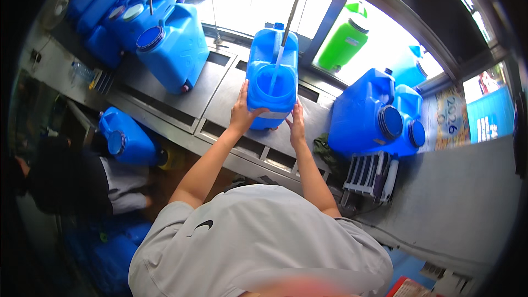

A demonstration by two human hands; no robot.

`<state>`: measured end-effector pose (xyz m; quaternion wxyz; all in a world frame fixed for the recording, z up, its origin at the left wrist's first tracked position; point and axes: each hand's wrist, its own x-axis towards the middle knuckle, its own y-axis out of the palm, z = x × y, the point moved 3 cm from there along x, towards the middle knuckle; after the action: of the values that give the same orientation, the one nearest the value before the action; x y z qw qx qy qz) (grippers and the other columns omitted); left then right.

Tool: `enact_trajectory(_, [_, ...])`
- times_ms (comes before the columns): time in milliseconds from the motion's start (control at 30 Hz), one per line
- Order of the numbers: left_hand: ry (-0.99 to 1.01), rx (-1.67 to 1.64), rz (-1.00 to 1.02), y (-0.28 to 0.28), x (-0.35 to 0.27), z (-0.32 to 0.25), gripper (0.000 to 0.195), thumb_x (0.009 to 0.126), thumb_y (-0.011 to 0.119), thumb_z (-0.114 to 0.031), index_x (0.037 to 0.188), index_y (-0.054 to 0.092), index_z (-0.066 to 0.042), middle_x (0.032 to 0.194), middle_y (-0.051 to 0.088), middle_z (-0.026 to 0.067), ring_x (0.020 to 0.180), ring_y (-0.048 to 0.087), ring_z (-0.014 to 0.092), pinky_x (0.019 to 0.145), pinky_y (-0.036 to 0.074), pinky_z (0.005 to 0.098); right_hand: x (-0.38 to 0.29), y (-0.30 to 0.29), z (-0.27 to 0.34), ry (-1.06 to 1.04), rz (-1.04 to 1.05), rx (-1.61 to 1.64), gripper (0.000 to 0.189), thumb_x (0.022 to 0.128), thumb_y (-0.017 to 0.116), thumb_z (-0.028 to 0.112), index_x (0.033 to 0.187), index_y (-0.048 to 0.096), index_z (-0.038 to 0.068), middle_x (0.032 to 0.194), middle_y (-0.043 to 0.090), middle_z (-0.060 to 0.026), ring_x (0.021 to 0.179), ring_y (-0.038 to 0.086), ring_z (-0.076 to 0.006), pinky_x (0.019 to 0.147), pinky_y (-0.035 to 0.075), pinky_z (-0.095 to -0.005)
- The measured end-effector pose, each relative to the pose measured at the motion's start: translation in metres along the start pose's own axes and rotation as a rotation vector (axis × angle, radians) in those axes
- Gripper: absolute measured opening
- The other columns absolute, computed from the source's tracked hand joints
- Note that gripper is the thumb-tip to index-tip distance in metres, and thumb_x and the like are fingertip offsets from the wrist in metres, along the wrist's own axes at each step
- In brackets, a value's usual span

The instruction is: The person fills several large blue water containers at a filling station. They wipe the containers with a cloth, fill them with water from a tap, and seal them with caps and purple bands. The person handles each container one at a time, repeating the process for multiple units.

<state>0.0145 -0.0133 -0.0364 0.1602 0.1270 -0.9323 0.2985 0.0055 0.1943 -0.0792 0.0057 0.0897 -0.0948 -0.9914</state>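
A blue plastic water container (pixel 256 55) stands upright on the stainless steel counter in front of me. Its wide round mouth is uncapped, while a small blue cap sits at its far top end. From above, a thin dark tube (pixel 293 12) leads down to the mouth, and a pale, clear stream or tip (pixel 276 72) reaches inside. My left hand (pixel 243 109) lies against the container's left side, thumb across the near face. Against the lower right side rest the fingers of my right hand (pixel 297 123). A pale label strip shows on the near face.
Capped blue containers stand left (pixel 177 45) and right (pixel 359 107) on the slotted counter (pixel 225 111). A dark green cloth (pixel 323 145) lies beside a grey rack (pixel 365 173). Behind the window is a green container (pixel 344 41). At left, a person (pixel 70 177) is near another blue container (pixel 128 136).
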Motion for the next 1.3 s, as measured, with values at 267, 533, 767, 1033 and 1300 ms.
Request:
enact_trajectory(267, [0.031,-0.062,0.044,0.005,0.009,-0.003,0.12,0.066,0.084,-0.054,0.153,0.022,0.0,0.152,0.035,0.0285,0.134,0.045,0.044,0.103,0.047,0.0478,-0.003,0.0,0.001,0.037,-0.067,-0.081,0.083,0.092,0.041,0.074,0.157,0.021,0.027,0.162,0.023,-0.0077,0.147,0.025,-0.0341,0.108,0.031,-0.0538])
enact_trajectory(533, [0.135,-0.07,-0.005,0.017,0.009,0.01,0.114,0.074,0.081,-0.055,0.151,0.025,0.006,0.153,0.033,0.0286,0.141,0.036,0.041,0.114,0.035,0.0433,-0.122,-0.046,-0.068,0.114,-0.315,-0.173,0.076,0.092,0.062,0.054,0.154,0.03,0.023,0.155,0.036,-0.0094,0.113,0.054,-0.0225,0.09,0.048,-0.042])
enact_trajectory(767, [-0.241,0.024,0.025,0.075,-0.088,0.08,0.104,0.081,0.081,-0.039,0.151,0.022,0.009,0.154,0.026,0.0281,0.131,0.047,0.039,0.105,0.041,0.0443,-0.34,-0.162,-0.148,0.526,-0.671,-0.024,0.068,0.087,0.073,0.038,0.145,0.043,0.016,0.135,0.054,-0.0117,0.099,0.06,-0.0223,0.076,0.056,-0.0374])
enact_trajectory(1033, [-0.011,-0.337,1.258,0.196,-0.315,-0.119,0.083,0.082,0.078,-0.038,0.145,0.042,0.001,0.14,0.049,0.0235,0.121,0.055,0.03,0.099,0.048,0.0396,-0.471,-0.227,-0.158,0.266,-0.963,0.276,0.046,0.092,0.066,0.027,0.133,0.053,0.01,0.114,0.064,-0.0058,0.081,0.065,-0.0151,0.066,0.056,-0.0297])
enact_trajectory(1300, [-0.282,-0.403,1.826,0.287,-0.471,-0.252,0.07,0.091,0.069,-0.035,0.149,0.038,-0.012,0.134,0.054,0.0077,0.117,0.054,0.023,0.09,0.049,0.0416,-0.562,-0.242,-0.166,0.198,-0.993,0.135,0.048,0.091,0.068,0.022,0.134,0.051,0.007,0.107,0.063,-0.0074,0.075,0.062,-0.0124,0.061,0.054,-0.0291])
